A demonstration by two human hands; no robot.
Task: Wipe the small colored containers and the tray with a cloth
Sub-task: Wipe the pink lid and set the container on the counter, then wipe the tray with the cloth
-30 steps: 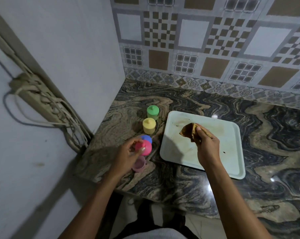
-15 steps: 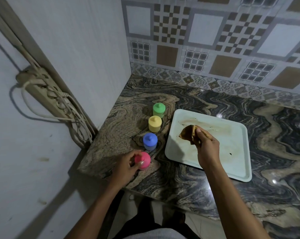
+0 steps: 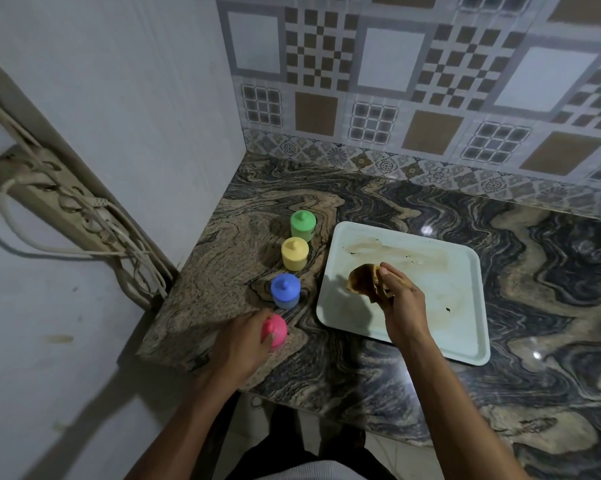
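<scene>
Pink container [image 3: 275, 331] is back down on the counter [image 3: 223, 271], front of the row, left hand [image 3: 238, 344] still curled round it. Right hand [image 3: 401, 303] grips the cloth [image 3: 361, 280] just over the stained tray [image 3: 458, 306], so tray's probably next.

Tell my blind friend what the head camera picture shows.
A person's left hand grips a pink container on a marbled counter, while the right hand holds a brown cloth over a stained pale tray. The blue container, yellow container and green container stand in a row beside it.
</scene>
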